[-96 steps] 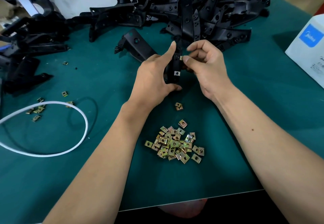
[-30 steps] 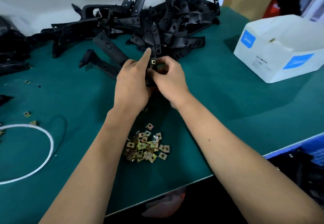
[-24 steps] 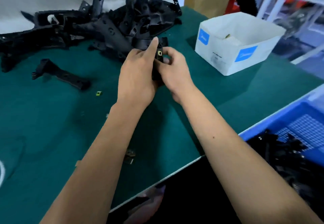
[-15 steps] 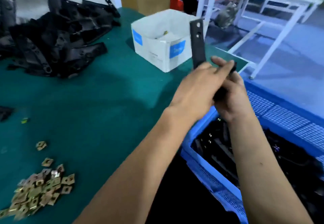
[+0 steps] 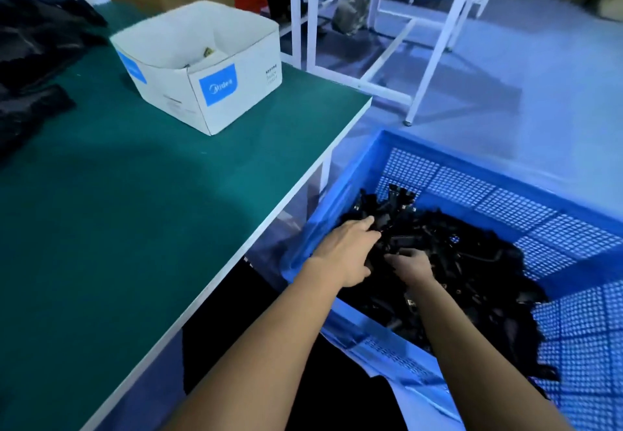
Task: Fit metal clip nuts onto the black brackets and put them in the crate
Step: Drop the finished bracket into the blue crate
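At lower right, both hands reach into the crate (image 5: 499,167), left hand (image 5: 347,248) spread flat, right hand (image 5: 409,267) curled on a bracket (image 5: 392,240) atop many; unfitted ones (image 5: 30,46) wait upper left.

The white box (image 5: 202,70) bears a blue "Midea" label; smaller print looks unreadable.

Much of the work is lost in a dark heap and at the frame's edges

Inside the blue perforated plastic crate (image 5: 435,151), the pile of black brackets (image 5: 472,262) merges into one dark mass; single pieces and clip nuts cannot be told apart. The right hand (image 5: 413,267) has its fingertips buried there. The crate's right side and the black parts (image 5: 30,60) at the bench's left edge are cut off.
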The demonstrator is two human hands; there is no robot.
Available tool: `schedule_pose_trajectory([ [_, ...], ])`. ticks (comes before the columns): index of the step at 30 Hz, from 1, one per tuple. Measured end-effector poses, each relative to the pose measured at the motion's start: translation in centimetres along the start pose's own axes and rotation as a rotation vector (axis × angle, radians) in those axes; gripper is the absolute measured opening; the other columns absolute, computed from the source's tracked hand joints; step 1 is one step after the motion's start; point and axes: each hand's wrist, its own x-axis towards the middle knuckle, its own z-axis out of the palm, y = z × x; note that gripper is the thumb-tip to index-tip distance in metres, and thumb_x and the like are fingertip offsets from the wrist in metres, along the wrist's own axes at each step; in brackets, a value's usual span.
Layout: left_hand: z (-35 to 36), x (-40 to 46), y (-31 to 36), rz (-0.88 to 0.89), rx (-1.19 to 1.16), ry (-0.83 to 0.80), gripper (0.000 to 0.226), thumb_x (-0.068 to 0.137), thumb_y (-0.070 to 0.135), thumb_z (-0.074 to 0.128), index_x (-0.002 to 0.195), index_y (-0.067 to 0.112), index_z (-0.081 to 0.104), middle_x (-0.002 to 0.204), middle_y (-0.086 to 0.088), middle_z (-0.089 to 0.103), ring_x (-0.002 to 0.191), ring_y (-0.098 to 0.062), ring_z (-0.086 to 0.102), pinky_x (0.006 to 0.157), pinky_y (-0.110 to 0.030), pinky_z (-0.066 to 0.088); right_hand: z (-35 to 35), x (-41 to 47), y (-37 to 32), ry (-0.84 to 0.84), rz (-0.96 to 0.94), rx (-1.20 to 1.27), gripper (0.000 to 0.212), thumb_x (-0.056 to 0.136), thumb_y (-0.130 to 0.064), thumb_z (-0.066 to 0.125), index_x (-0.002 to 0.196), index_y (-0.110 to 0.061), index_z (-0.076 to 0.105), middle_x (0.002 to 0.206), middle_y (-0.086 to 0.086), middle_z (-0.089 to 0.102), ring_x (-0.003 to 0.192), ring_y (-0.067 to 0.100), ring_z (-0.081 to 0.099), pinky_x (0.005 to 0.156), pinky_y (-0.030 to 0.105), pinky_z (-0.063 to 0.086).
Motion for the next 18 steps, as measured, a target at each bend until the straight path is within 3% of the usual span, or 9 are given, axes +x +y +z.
schedule_pose_trajectory([
  [4, -2.1, -0.5, -0.3, -0.032, -0.004, 0.095, 0.07, 0.091, 0.02, 0.075, 0.154, 0.017, 0.043, 0.171, -0.002, 0.018, 0.151, -0.027, 0.029, 0.118, -0.041, 0.035, 0.6, -1.3, -2.1, 0.329, -0.09, -0.084, 0.023, 0.086, -0.023, 0.075, 0.107, -0.015, 0.069, 0.102, 0.013, 0.072, 0.101, 0.035, 0.069, 0.086, 0.039, 0.056],
  [7, -4.4, -0.8, -0.3, -0.048, -0.05, 0.209, 0.069, 0.094, 0.02, 0.072, 0.156, 0.02, 0.041, 0.17, 0.0, 0.021, 0.151, -0.025, 0.03, 0.117, -0.039, 0.032, 1.4, -3.2, -5.3, 0.365, -0.27, -0.084, 0.019, 0.087, -0.015, 0.067, 0.103, -0.017, 0.074, 0.1, 0.011, 0.076, 0.1, 0.033, 0.07, 0.089, 0.036, 0.056],
  [10, -6.6, -1.1, 0.2, -0.048, -0.147, 0.372, 0.066, 0.095, 0.021, 0.07, 0.155, 0.02, 0.043, 0.168, 0.002, 0.029, 0.151, -0.019, 0.033, 0.118, -0.032, 0.028, 2.0, -6.3, -9.6, 0.419, -0.532, -0.046, 0.015, 0.088, -0.014, 0.064, 0.098, -0.016, 0.076, 0.094, 0.006, 0.077, 0.092, 0.027, 0.07, 0.08, 0.025, 0.046],
  [13, -9.3, -2.3, 0.3, -0.031, -0.26, 0.593, 0.056, 0.094, 0.015, 0.068, 0.148, 0.017, 0.054, 0.16, -0.002, 0.044, 0.145, -0.018, 0.042, 0.117, -0.027, 0.03, 2.8, -10.7, -14.3, 0.409, -0.815, 0.057, 0.012, 0.09, -0.015, 0.063, 0.097, -0.014, 0.073, 0.08, -0.002, 0.071, 0.074, 0.02, 0.063, 0.07, 0.027, 0.042],
  [18, -14.2, -6.6, -2.5, -0.082, -0.345, 0.904, 0.051, 0.088, 0.001, 0.057, 0.136, 0.015, 0.063, 0.143, 0.0, 0.06, 0.131, -0.015, 0.055, 0.106, -0.037, 0.049, 6.4, -18.7, -20.5, 0.233, -1.184, 0.058, 0.014, 0.084, -0.019, 0.06, 0.095, -0.017, 0.069, 0.072, -0.009, 0.066, 0.063, 0.015, 0.053, 0.059, 0.03, 0.035],
])
